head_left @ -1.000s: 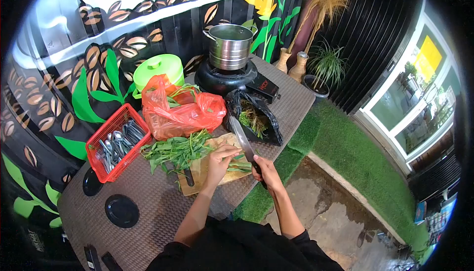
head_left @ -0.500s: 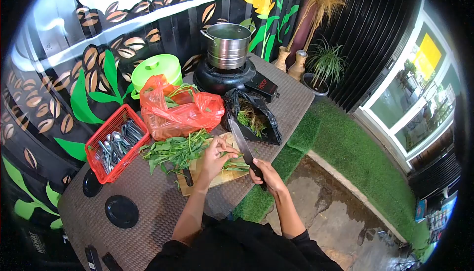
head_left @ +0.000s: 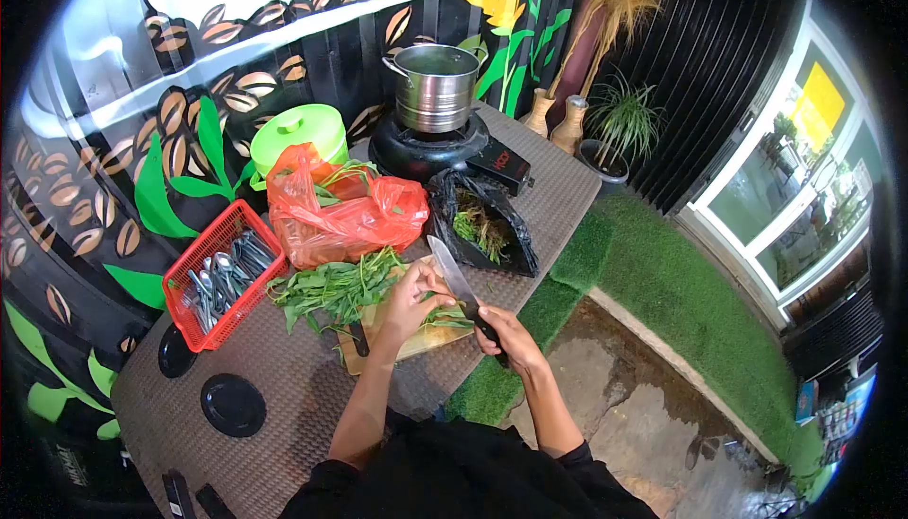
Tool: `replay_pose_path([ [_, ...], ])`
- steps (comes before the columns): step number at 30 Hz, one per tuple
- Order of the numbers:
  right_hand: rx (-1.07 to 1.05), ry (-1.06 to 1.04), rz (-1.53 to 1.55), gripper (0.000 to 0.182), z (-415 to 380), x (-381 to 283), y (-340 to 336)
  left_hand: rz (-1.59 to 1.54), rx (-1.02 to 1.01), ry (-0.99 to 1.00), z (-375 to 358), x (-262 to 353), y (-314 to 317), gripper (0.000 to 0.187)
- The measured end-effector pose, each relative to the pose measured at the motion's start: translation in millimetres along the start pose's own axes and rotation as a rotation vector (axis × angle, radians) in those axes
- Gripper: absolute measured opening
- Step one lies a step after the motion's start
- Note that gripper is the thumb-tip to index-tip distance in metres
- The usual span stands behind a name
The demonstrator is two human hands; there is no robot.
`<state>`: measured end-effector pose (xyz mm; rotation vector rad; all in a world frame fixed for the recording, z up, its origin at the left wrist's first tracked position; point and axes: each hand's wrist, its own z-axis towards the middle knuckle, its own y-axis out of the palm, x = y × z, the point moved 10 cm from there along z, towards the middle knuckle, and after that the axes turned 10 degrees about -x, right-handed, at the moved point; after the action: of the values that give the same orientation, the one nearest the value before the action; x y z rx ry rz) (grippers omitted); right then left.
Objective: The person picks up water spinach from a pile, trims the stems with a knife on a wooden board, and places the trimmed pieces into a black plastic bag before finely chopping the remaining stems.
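At the table edge point(head_left: 435, 375), right hand point(head_left: 510, 332) grips knife point(head_left: 454, 275), left hand point(head_left: 410, 299) curled, hold unclear.

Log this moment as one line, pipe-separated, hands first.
right hand: holding knife | left hand: over cutting board, close to knife, grip contents unclear | greens: heaped left of left hand | pot: on stove

Head-worn, facing forward and down
We look from close above the kitchen knife point(head_left: 456, 281) toward the stockpot point(head_left: 435, 98) at twelve o'clock.
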<state>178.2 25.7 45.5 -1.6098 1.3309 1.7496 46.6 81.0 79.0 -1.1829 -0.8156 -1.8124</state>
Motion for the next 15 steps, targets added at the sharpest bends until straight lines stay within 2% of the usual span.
replay_pose_path([
  [4, 0.026, -0.020, -0.032, 0.029, 0.5, 5.9, -7.4, 0.034, -0.012, 0.009, 2.0, 6.9, 3.3, 0.034],
  [5, 0.042, -0.036, -0.048, 0.028, -1.2, 3.9, -9.1, 0.140, 0.067, 0.067, 0.2, 17.0, 0.8, 0.032],
  [6, 0.059, -0.054, -0.063, 0.036, -2.0, 0.7, -10.4, 0.247, 0.145, 0.126, -1.6, 28.3, -0.9, 0.029],
  [7, 0.061, -0.059, -0.064, 0.036, -2.5, -2.1, -9.4, 0.248, 0.142, 0.129, -1.5, 28.1, 2.4, 0.029],
  [9, 0.092, -0.199, -0.135, 0.038, -7.7, -23.0, -9.1, 0.497, 0.457, 0.253, -24.3, 46.2, -7.5, 0.024],
  [10, 0.094, -0.202, -0.138, 0.038, -8.2, -22.5, -12.6, 0.199, 0.517, 0.256, -32.9, 20.7, -12.1, 0.013],
  [11, 0.082, -0.231, -0.161, 0.039, -8.8, -22.7, -16.8, 0.197, 0.515, 0.260, -35.5, 5.7, -9.1, 0.013],
  [13, 0.073, -0.260, -0.183, 0.041, -10.4, -28.0, -14.9, -0.414, 0.359, -0.074, -22.6, -52.0, 12.0, 0.016],
  [14, 0.065, -0.248, -0.162, 0.041, -11.3, -27.4, -12.5, -0.679, 0.309, 0.004, -18.9, -55.8, 26.4, 0.024],
  [15, 0.057, -0.236, -0.141, 0.042, -12.2, -27.3, -10.0, -0.682, 0.308, 0.002, -16.8, -54.5, 29.6, 0.024],
])
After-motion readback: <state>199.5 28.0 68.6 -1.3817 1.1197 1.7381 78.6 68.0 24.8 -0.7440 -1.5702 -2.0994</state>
